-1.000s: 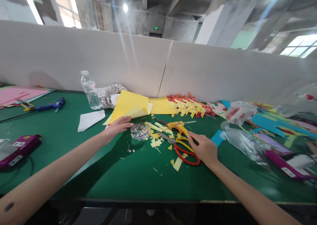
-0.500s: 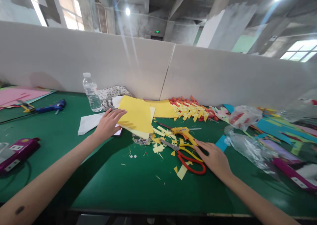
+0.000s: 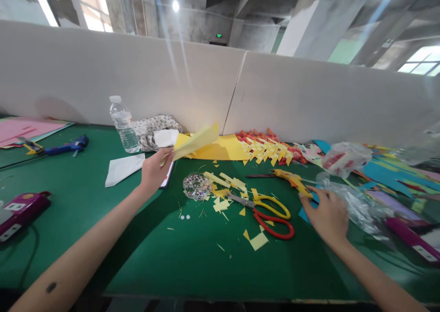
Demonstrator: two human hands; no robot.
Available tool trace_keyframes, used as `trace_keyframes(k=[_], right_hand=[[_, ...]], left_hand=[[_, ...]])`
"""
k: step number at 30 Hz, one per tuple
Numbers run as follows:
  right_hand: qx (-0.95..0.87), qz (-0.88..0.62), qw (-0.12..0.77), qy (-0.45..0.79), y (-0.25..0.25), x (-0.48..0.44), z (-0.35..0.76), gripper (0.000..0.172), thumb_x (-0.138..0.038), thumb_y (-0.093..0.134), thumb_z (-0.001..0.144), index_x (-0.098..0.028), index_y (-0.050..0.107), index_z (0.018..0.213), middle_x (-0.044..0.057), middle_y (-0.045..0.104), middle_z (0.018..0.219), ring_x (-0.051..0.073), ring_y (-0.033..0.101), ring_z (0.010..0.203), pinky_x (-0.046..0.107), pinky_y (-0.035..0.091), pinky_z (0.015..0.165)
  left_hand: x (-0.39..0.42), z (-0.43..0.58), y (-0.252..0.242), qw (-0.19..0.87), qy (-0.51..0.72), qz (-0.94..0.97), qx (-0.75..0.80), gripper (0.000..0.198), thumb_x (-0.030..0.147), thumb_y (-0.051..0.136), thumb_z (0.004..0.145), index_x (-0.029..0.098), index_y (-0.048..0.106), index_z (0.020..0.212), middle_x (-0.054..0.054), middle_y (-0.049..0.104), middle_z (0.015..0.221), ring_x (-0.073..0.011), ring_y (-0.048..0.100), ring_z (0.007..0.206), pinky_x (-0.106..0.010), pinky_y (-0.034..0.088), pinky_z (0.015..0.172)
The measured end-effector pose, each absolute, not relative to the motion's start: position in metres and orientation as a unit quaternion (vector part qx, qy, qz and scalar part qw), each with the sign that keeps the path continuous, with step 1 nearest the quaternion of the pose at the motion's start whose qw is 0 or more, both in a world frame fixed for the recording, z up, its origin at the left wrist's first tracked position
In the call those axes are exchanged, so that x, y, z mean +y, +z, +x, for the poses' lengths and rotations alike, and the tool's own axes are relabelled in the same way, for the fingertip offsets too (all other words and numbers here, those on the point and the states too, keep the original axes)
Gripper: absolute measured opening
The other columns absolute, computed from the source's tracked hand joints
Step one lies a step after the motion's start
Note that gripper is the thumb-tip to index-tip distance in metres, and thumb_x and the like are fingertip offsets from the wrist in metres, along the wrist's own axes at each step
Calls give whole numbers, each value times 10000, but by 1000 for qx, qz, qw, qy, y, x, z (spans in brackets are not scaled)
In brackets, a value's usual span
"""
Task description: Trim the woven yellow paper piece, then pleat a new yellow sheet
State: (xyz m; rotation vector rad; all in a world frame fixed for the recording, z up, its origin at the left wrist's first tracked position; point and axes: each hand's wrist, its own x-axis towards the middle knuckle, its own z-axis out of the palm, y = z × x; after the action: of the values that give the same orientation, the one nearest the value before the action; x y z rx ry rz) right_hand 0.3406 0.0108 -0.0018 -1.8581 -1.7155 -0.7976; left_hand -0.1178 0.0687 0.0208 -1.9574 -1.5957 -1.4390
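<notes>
Yellow paper sheet (image 3: 198, 141) is raised at a tilt, beyond and right of the left hand (image 3: 156, 168), its visible length slanting away rightward; the left hand is nearer. That hand is closed, thumb and fingers pinching the sheet's near end. Scissors (image 3: 252, 204) lie between the well-separated hands, blades leftward, touched by neither. Yellow glue gun (image 3: 292, 178) extends left from the right hand (image 3: 328, 213), handle toward it; curved fingers contact the handle, full closure not determinable. Clear dish (image 3: 184, 184) of small mixed pieces sits left of the scissor tips, paper scraps (image 3: 222, 205) strewn between.
</notes>
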Motion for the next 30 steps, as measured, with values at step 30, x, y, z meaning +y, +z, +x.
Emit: trace_keyframes(k=[30], right_hand=[[-889, -409, 163, -125, 38, 27, 181, 176, -151, 496, 828, -194, 642, 918, 56, 664, 955, 166, 630, 719, 255, 458, 568]], left_hand=[[44, -92, -13, 13, -326, -851, -411, 205, 267, 426, 897, 209, 619, 934, -36, 691, 918, -165, 643, 813, -267, 491, 695]])
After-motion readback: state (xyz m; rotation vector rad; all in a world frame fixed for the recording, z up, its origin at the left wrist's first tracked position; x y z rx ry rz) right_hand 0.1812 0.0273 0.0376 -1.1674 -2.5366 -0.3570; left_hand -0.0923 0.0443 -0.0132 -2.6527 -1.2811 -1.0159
